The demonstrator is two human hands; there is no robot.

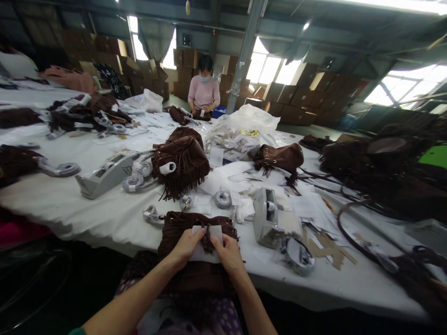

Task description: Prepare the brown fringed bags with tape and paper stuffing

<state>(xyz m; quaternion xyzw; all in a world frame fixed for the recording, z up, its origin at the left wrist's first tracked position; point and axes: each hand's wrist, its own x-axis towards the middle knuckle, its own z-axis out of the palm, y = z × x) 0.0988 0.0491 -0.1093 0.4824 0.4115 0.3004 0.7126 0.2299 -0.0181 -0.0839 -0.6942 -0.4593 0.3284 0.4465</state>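
Observation:
A dark brown fringed bag (174, 235) lies at the table's front edge, partly over my lap. My left hand (188, 244) pinches the left side of a small white sheet (217, 230) on the bag's front. On the sheet's right side, my right hand (228, 253) presses with its thumb and curled fingers. Between my thumbs hangs a brown tassel (208, 242), lying over the sheet. Another white piece (206, 255) shows below it. A wrapped strap end (151, 213) sticks out at the bag's upper left.
Grey tape dispensers (266, 218) (110, 174) stand right and left. Fringed bags (183, 160) (282, 158), paper sheets, a coiled wrapped strap (222, 199) and cardboard strips (330, 249) cover the table. Across it, a person (204, 90) handles a brown bag. A metal post (244, 56) rises behind.

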